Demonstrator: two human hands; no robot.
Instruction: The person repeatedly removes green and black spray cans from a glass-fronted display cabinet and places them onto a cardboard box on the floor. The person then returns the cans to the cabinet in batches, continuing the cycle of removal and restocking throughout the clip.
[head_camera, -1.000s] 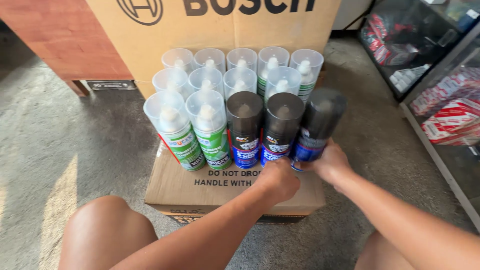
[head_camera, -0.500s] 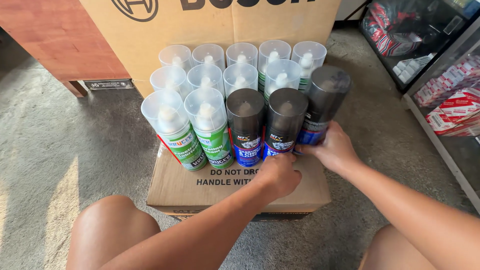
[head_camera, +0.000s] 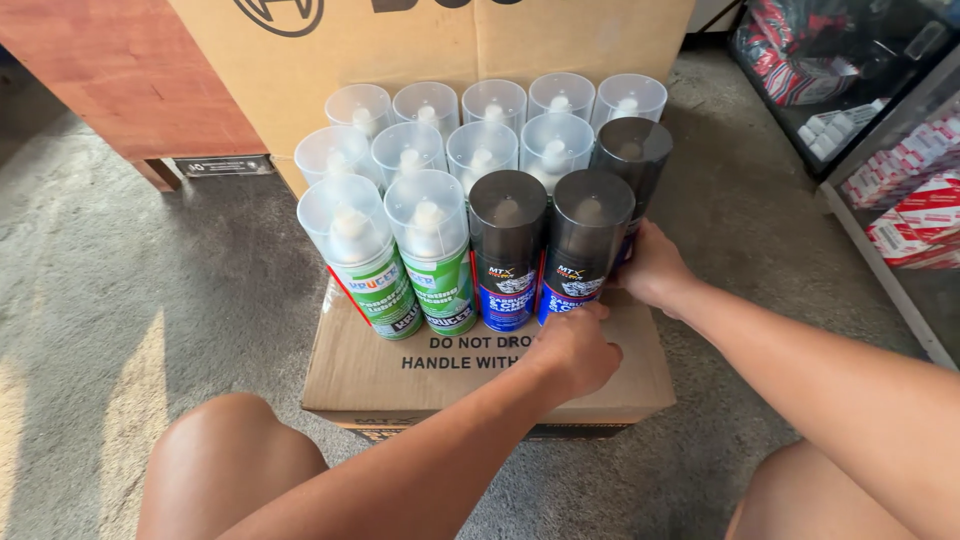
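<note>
A large cardboard box (head_camera: 420, 40) stands behind on grey carpet (head_camera: 120, 300). Wooden furniture (head_camera: 120, 80) sits left. Glass cabinet (head_camera: 880, 130) right.

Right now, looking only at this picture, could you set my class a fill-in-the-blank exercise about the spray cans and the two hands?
1. The spray cans stand on a flat brown cardboard ____.
2. The front row holds two green-labelled spray cans with clear caps and two blue-labelled spray cans with ____ caps.
3. The right hand touches the third dark-capped spray can, which stands in the ____ row.
4. The left hand rests at the foot of the ____-labelled cans.

Missing words: box; dark; second; blue
</note>
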